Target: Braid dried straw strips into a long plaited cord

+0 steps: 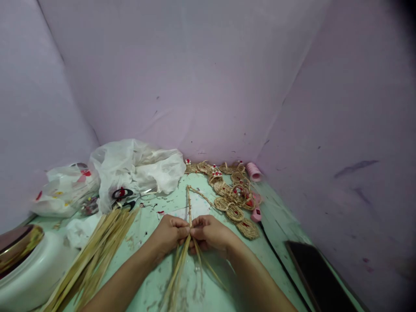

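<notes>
Left hand (170,234), one: thumb and fingertips pinched closed on the lower end of the braid. Right hand (209,234), one: likewise closed, thumb and forefinger meeting the left hand's at the same spot, remaining fingers curled under.

Braid (190,208), one, narrow, straw-coloured: ran upward from the pinch, then bent sharply and slanted down to the right. Loose strands (178,273), several (overlap prevented an exact count): fanned out below the braid from between the hands.

Coiled straw pieces (234,212), at least three plainly separate, others overlapping beyond counting: right of the braid and beyond it, some set with red and white beads. Pink spool (254,172), one: beyond the braid, to the right. Pink device (256,213), one, with one black cord (281,255): right of the braid.

Straw bundle (94,260), one, strips uncounted: left of the braid. Scissors (122,193), one pair, black-handled: left of the braid, against the larger of two plastic bags (139,162). White container (39,268), one: far left of the braid. Dark flat slab (320,277), one (perhaps a phone): far right of the braid. Green table (139,229), one: beneath the braid.
</notes>
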A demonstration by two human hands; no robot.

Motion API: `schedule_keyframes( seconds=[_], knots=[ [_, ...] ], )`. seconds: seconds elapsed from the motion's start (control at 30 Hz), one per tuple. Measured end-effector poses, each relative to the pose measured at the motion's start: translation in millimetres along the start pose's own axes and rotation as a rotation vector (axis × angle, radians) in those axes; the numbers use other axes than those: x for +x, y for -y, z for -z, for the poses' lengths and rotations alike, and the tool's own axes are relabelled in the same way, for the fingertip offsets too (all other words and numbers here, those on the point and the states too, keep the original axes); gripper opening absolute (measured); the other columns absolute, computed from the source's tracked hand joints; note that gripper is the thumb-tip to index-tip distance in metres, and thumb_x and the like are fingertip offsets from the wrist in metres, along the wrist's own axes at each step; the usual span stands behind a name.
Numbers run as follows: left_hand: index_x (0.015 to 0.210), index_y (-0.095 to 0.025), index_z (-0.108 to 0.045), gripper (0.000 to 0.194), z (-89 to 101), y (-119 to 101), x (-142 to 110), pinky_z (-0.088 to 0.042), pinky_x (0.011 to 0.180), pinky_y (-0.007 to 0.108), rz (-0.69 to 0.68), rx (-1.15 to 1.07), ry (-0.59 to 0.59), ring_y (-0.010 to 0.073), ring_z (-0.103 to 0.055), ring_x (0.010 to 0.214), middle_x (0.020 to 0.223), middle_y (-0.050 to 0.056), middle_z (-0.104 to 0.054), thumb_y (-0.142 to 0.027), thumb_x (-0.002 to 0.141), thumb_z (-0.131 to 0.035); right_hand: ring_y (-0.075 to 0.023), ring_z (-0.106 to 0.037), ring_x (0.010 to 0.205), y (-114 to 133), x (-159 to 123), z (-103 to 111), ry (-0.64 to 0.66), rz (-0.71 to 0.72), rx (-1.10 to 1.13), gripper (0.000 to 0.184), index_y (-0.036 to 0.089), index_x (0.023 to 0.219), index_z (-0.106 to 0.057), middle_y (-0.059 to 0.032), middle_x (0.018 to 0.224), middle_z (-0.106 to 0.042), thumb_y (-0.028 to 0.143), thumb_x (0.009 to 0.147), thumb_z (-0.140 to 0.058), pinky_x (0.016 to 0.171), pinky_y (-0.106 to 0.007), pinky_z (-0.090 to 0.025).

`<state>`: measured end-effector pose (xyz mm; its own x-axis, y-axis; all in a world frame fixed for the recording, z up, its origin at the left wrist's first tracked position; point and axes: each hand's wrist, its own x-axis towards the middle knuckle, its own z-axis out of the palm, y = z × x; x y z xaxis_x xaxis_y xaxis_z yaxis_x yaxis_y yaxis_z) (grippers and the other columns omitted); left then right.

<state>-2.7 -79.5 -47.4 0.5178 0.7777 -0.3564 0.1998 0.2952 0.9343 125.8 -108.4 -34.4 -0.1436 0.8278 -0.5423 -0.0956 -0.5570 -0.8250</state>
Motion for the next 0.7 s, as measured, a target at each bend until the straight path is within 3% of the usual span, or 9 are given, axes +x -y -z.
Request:
schedule_keyframes(
  seconds=[0.1,0.23,0.33,0.47,0.7],
  knots=[
    [0.043,-0.013,-0.046,0.025,3.0,1.9,1.3,-0.015,0.040,0.020,-0.048,0.011,0.027,0.0040,-0.030,0.037,0.039,-0.002,-0.043,-0.031,0.055,-0.057,-0.0047,-0.042,0.035,-1.1,0.6,1.4,0.072,-0.016,0.003,0.009,0.014,0.061,-0.045,0.0038,0.044,-0.048,0.010,0.065,-0.051,0.040,-0.018,-0.035],
    [0.042,-0.015,-0.043,0.025,8.5,-2.3,-1.5,-0.009,0.038,0.021,0.004,0.115,0.064,0.0025,-0.019,0.032,0.033,-0.007,-0.030,-0.031,0.059,-0.052,-0.0019,-0.027,0.030,-6.5,5.9,6.0,-0.003,0.039,-0.145,0.010,0.015,0.058,-0.045,0.0068,0.039,-0.043,0.011,0.062,-0.052,0.033,-0.017,-0.015],
    [0.044,-0.015,-0.045,0.022,11.8,-5.8,-2.8,-0.009,0.036,0.021,0.033,0.161,0.091,0.0028,-0.019,0.030,0.034,-0.007,-0.033,-0.031,0.057,-0.051,-0.0020,-0.030,0.034,-12.2,10.4,6.2,-0.029,0.126,-0.198,0.011,0.014,0.057,-0.046,0.0068,0.039,-0.046,0.008,0.056,-0.055,0.036,-0.017,-0.017],
    [0.045,-0.014,-0.049,0.016,12.3,-3.6,0.2,-0.012,0.036,0.020,0.061,0.201,0.009,0.0033,-0.022,0.030,0.033,-0.006,-0.037,-0.028,0.053,-0.051,-0.0030,-0.036,0.037,-18.8,14.1,2.4,-0.027,0.203,-0.167,0.013,0.014,0.054,-0.047,0.0054,0.041,-0.050,0.009,0.049,-0.058,0.040,-0.017,-0.021],
    [0.043,-0.014,-0.047,0.016,8.0,-0.4,-0.5,-0.014,0.035,0.021,0.069,0.182,-0.081,0.0037,-0.022,0.029,0.033,-0.005,-0.037,-0.027,0.053,-0.048,-0.0031,-0.035,0.039,-18.4,10.4,3.3,0.009,0.201,-0.119,0.012,0.011,0.054,-0.057,0.0011,0.046,-0.055,0.020,0.049,-0.062,0.042,-0.018,-0.022]
  ],
)
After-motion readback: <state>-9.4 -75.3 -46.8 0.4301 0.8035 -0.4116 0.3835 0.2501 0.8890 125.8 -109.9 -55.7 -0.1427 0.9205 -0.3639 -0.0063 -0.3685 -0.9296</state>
